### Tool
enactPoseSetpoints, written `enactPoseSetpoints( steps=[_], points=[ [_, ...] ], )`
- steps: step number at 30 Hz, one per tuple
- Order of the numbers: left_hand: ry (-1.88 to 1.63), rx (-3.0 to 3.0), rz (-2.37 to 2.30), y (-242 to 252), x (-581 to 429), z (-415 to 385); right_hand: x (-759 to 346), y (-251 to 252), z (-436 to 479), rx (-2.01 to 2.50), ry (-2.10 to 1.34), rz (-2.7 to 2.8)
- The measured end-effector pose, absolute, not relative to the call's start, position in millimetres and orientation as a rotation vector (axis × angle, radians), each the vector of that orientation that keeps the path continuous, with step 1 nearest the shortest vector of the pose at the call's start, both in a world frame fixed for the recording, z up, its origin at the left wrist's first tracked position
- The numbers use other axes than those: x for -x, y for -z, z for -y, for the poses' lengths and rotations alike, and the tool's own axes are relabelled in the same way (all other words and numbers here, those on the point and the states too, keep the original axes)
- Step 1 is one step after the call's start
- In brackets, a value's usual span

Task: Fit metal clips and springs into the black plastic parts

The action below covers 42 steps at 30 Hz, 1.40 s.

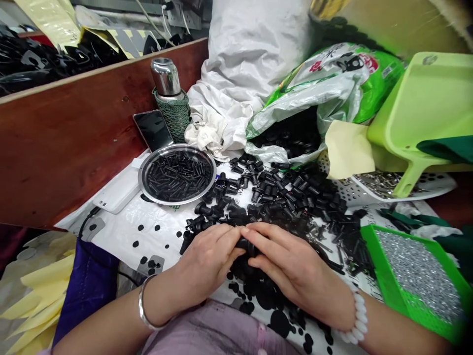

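Note:
My left hand and my right hand meet at the fingertips over the front of the work surface. Between them is a small black plastic part, mostly covered by my fingers. Both hands are closed around it, thumbs below and fingers above. Just beyond my fingers spreads a heap of black cylindrical plastic parts, several with flanged ends. To the left of the heap, a round metal tray holds many small black springs or ribbed pieces.
A green tray of small silvery pieces is at right. Behind stand a netted thermos, a phone, an open green-white bag of black parts and a light-green dustpan. A wooden board edges the left.

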State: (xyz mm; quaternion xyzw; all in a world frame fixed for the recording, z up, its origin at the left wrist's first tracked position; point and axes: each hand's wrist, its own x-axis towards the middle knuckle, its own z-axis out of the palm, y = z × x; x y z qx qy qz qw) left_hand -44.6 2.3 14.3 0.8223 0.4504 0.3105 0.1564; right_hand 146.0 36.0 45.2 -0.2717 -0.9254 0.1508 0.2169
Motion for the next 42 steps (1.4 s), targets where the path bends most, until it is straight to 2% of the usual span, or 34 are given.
enactPoseSetpoints(
  steps=[6, 12, 21, 24, 28, 32, 37, 42],
  points=[
    [-0.981, -2.506, -1.313, -14, 43, -5, -149, -41, -32, 0.912, -0.535, 2.543],
    [-0.916, -2.627, -1.330, -15, 38, -1, -153, -38, -21, 0.940, -0.493, 2.516],
    [-0.629, -2.208, -0.714, -27, 52, -11, -165, -41, -32, 0.465, -0.354, 2.775],
    [-0.699, -2.194, -0.723, -24, 50, -11, -165, -42, -33, 0.478, -0.372, 2.732],
    [-0.925, -2.471, -0.947, -18, 43, -11, -159, -39, -28, 0.656, -0.433, 2.556],
    [-1.125, -2.647, -1.097, -18, 40, -16, -149, -47, -24, 0.899, -0.611, 2.390],
    [-1.161, -2.806, -1.145, -14, 43, -25, -143, -58, -33, 1.053, -0.847, 2.432],
    [-1.145, -2.713, -1.095, -8, 46, -26, -148, -46, -37, 0.914, -0.540, 2.603]
  ],
)
